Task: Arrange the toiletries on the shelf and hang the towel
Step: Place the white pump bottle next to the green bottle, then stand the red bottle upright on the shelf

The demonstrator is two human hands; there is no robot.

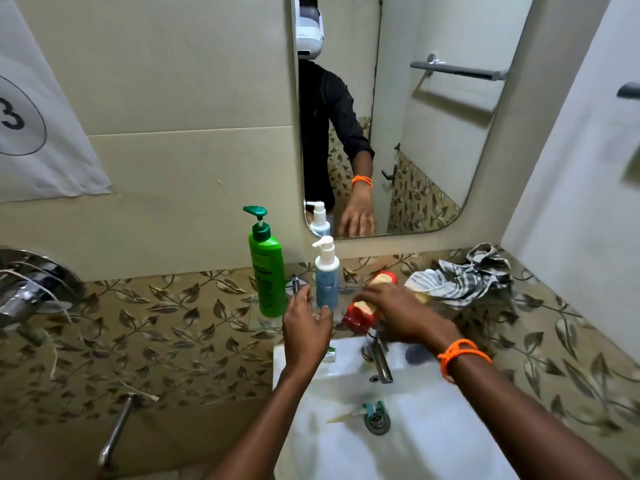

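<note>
A tall green pump bottle and a smaller white and blue pump bottle stand upright on the glass shelf below the mirror. My left hand hovers open just in front of the blue bottle, fingers apart, touching nothing that I can see. My right hand lies over a red and yellow container at the shelf's middle; a second red and yellow piece shows behind the fingers. A crumpled striped towel lies on the shelf's right end.
A white sink sits below with a chrome tap, a small green and white sachet on its rim and a toothbrush near the drain. A towel bar is on the right wall. Shower fittings stand left.
</note>
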